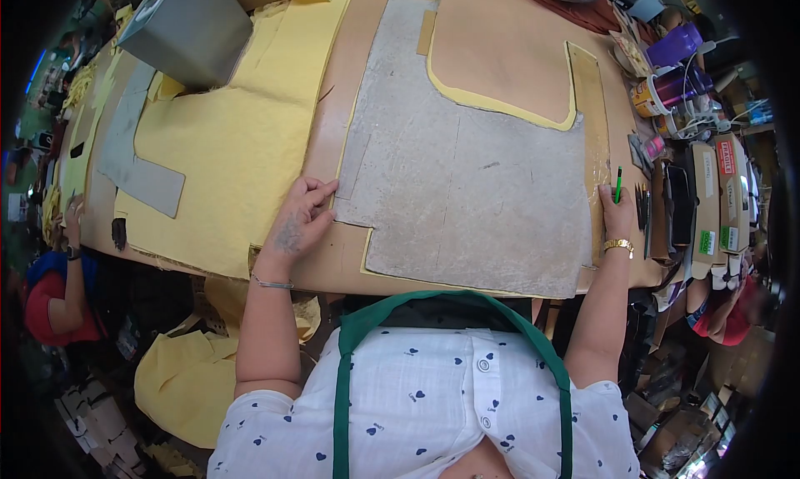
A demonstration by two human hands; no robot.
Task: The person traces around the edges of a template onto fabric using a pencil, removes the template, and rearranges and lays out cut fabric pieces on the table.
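While the left hand [300,217] reached in with its fingers bent and its fingertips at the left edge of the large grey panel [475,179], the right hand [615,217] was closed around a green pencil [618,186], which stood up between its fingers. Whether the left thumb and fingers were pinching that edge, I could not tell. The panel lay flat on the brown surface [500,29], in front of the person and between the two hands, with a broad notch in its far side and a thin yellow border showing along parts of its outline. Along its right side ran a tan strip [593,112], and the right hand was just beside this strip, near the surface's right end. To the left of the panel was a layered pile of yellow cloth [225,137], with a metal box [187,42] standing at its far end and a smaller grey piece [137,167] lying partly over its left side. Beyond the right hand were some dark pencils [642,208], cardboard boxes [706,196] and a purple cup [673,46], while another person's arm [75,271] showed at the far left
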